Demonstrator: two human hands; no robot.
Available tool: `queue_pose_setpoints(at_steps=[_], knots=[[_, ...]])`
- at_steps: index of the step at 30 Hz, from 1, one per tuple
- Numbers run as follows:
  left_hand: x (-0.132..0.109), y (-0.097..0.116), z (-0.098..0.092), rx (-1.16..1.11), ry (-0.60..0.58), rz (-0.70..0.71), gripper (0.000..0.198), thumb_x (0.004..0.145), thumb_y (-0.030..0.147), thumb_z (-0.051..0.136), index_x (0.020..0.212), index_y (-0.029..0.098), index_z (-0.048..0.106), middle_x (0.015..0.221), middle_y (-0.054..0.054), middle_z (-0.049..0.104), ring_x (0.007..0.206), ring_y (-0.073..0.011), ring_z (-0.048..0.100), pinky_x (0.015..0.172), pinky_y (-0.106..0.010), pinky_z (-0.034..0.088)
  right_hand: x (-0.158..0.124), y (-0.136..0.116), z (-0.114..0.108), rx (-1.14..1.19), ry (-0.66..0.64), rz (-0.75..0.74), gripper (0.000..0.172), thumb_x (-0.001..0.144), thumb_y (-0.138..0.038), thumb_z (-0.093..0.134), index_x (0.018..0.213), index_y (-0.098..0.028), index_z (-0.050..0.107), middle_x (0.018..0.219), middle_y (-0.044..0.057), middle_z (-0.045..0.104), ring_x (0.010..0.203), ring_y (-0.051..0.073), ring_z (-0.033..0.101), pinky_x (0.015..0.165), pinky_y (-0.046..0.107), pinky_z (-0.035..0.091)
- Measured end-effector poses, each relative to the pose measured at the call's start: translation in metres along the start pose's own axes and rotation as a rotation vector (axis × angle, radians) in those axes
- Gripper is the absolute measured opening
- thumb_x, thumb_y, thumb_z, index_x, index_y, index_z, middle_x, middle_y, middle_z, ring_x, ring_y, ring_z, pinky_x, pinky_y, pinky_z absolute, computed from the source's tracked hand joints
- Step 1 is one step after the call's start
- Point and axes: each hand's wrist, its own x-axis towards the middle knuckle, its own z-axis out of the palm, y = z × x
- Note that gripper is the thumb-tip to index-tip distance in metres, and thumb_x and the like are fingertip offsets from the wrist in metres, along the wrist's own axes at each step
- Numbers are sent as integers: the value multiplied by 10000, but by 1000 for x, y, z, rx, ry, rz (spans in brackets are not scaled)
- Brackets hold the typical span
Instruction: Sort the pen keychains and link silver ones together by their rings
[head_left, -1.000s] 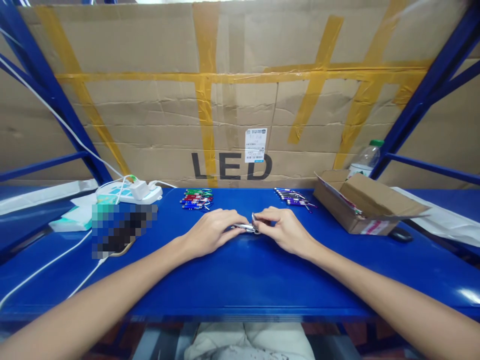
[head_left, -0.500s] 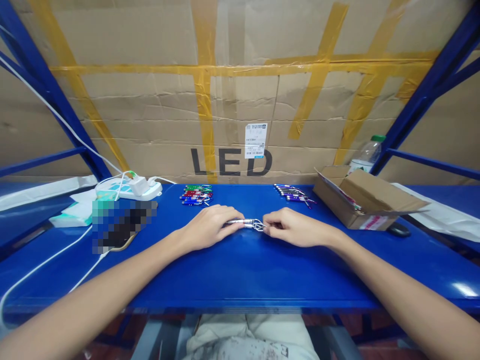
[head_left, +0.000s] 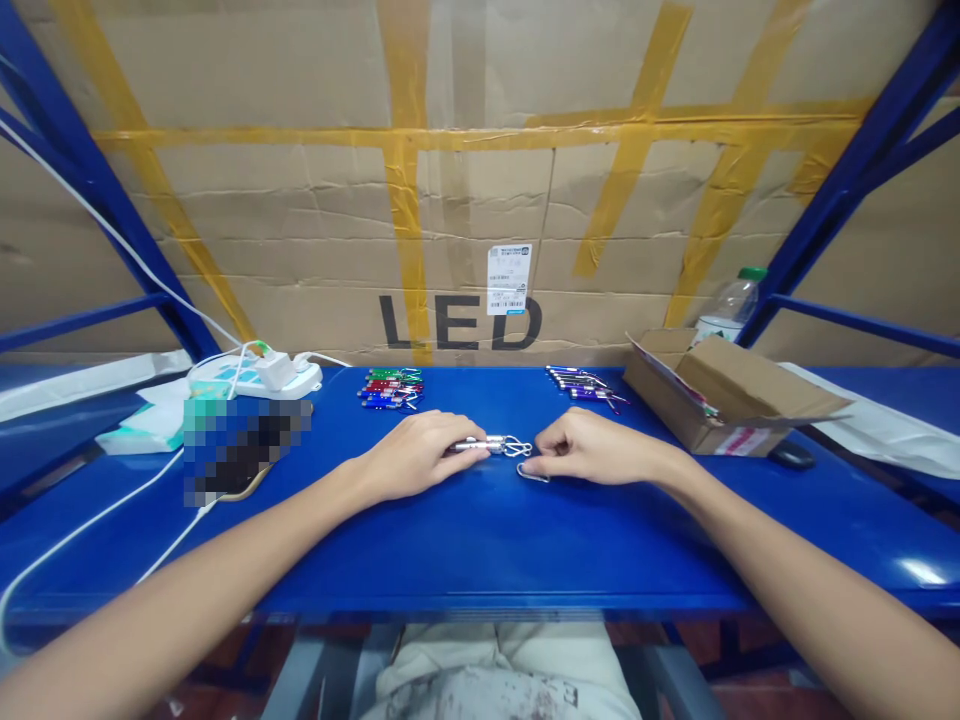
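My left hand (head_left: 420, 455) is closed on silver pen-like pieces (head_left: 487, 445) with wire clips, lying on the blue table (head_left: 480, 550). Just right of them, my right hand (head_left: 581, 450) pinches a silver clip (head_left: 532, 473), whose loop shows below the thumb; the rest is hidden by the fingers. Behind my left hand lie green, red and blue pieces (head_left: 394, 388) with clips. A second group of dark and purple pieces (head_left: 585, 385) rests behind my right hand.
An open cardboard box (head_left: 739, 400) stands at the right, near a black mouse (head_left: 792, 456) and a bottle (head_left: 726, 305). On the left are a white power strip (head_left: 300, 378), cables and a blurred dark phone (head_left: 247, 450). Taped cardboard (head_left: 315, 230) stands behind.
My right hand has drawn slightly away from the silver pieces, and a separate clip now shows under its thumb. My left hand has kept its hold.
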Motion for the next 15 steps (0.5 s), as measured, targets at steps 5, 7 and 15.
queue_pose_setpoints(at_steps=[5,7,15], knots=[[1,2,-1,-2,8,16,285,1127,401,538,1135,199,740,1026,-56,768,933,-208,719,847,-313,521,3,-7,12,59,247,-83,395,1061,-476,566,780,-203,613,644,-42,531,599,129,429,578,270,325],[1,2,0,1,13,24,274,1127,392,543,1134,196,734,1011,-51,766,922,-206,716,838,-311,513,4,-10,16,109,260,-115,308,1067,-456,575,917,-203,667,712,-27,606,631,138,501,611,266,375],[0,4,1,5,26,50,255,1125,371,553,1157,189,729,1034,-54,772,932,-211,724,847,-318,515,8,-13,29,201,245,-152,246,1077,-408,576,976,-203,666,750,-17,653,652,141,548,640,258,418]])
